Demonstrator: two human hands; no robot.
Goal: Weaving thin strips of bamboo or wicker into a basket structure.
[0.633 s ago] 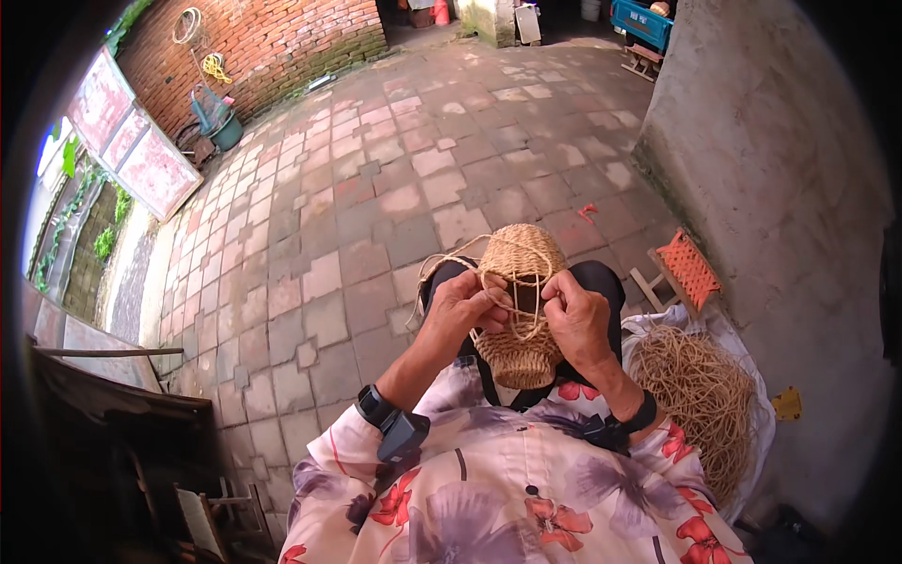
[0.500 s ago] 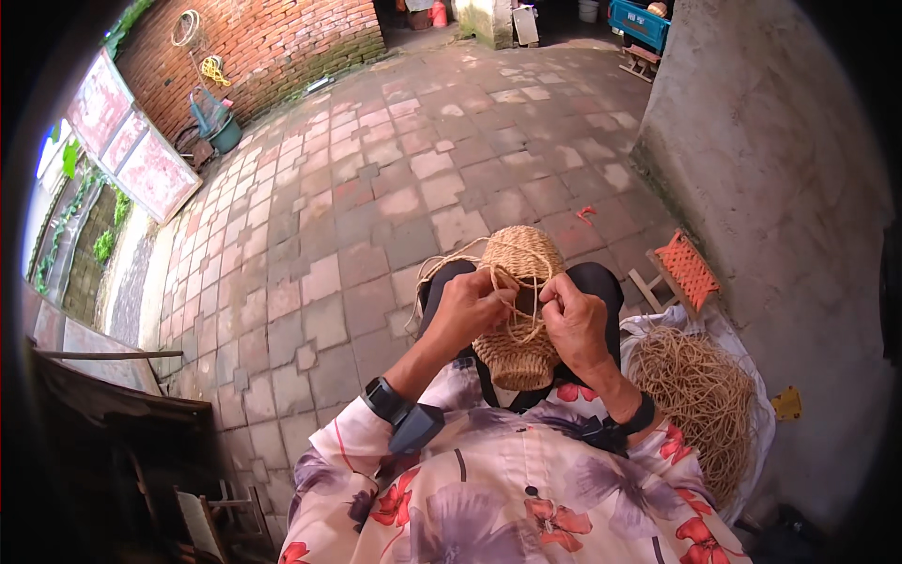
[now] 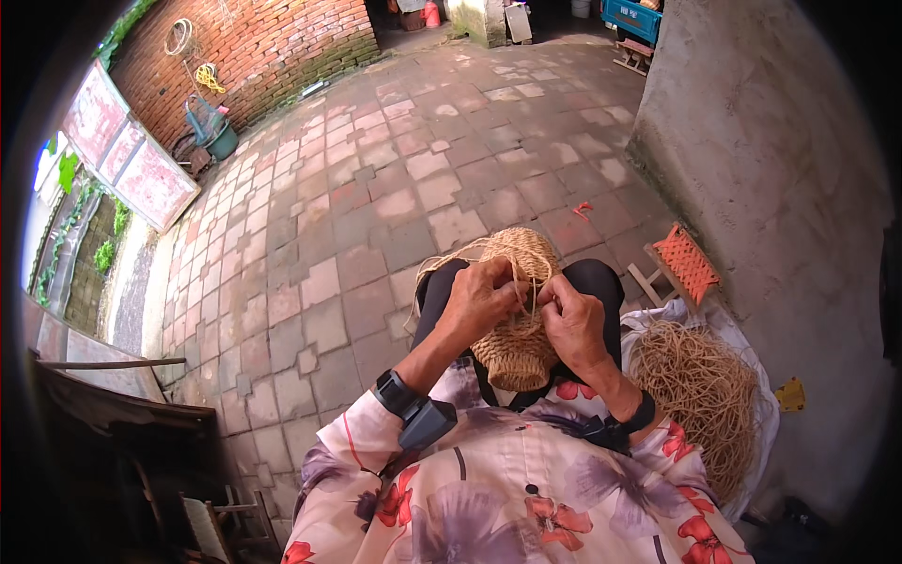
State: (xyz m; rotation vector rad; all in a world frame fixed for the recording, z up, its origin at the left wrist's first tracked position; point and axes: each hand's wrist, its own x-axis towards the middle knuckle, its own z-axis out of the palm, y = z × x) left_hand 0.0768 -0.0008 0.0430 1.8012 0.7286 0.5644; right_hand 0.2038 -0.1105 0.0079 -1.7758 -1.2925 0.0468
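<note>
A tan woven basket (image 3: 515, 362) lies across my lap between my knees, its narrower round end toward me. Loose straw-coloured cord (image 3: 449, 256) loops over its far part and trails off to the left past my knee. My left hand (image 3: 484, 301) is closed over the basket's middle, pinching a strand of the cord between thumb and fingers. Just to its right, my right hand (image 3: 575, 327) is also closed, its thumb and forefinger pinched on cord at the basket's side. The hands cover part of the weave and the exact crossing of the strands.
To my right, a heap of loose cord (image 3: 695, 399) rests on a white sack (image 3: 766, 423), beside a small stool with an orange woven seat (image 3: 686, 263). A plastered wall (image 3: 770, 179) rises close by. At lower left stands a wooden chair (image 3: 202, 522). Paving (image 3: 319, 273) stretches ahead.
My left hand has shifted slightly up and right and turned, its knuckles now higher over the cord. My right hand stays almost in place. The basket has barely moved.
</note>
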